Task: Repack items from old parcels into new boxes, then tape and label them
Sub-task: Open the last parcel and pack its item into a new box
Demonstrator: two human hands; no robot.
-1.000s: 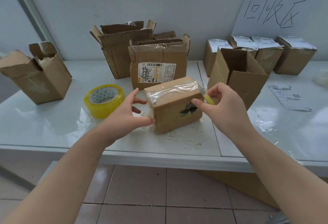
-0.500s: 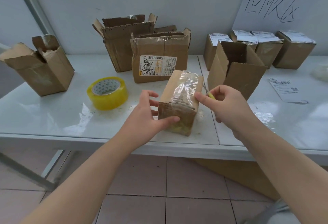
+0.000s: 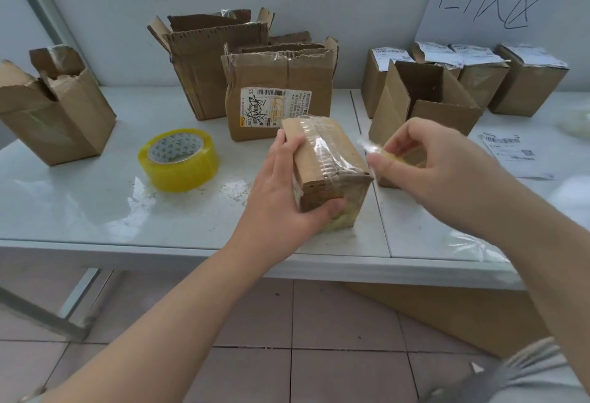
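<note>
Head view showed my left hand [image 3: 281,198] gripping the taped parcel [image 3: 325,163] at frame centre on the bench [image 3: 79,204]. My right hand [image 3: 427,160] pinched a small yellow tool [image 3: 380,153], blurred, beside its right edge. I judged it best to brace firmly and slit only the tape, shallowly.

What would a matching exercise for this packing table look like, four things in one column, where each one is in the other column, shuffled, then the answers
Column 1
1. tape roll
2. taped parcel
3. yellowish tool
4. loose label

Column 2
A. lying flat on the table, far right
B. pinched in the right hand
C. gripped by the left hand
D. on the table, left of the left hand

Pairs: 1-D, 2-C, 3-B, 4-A
</note>
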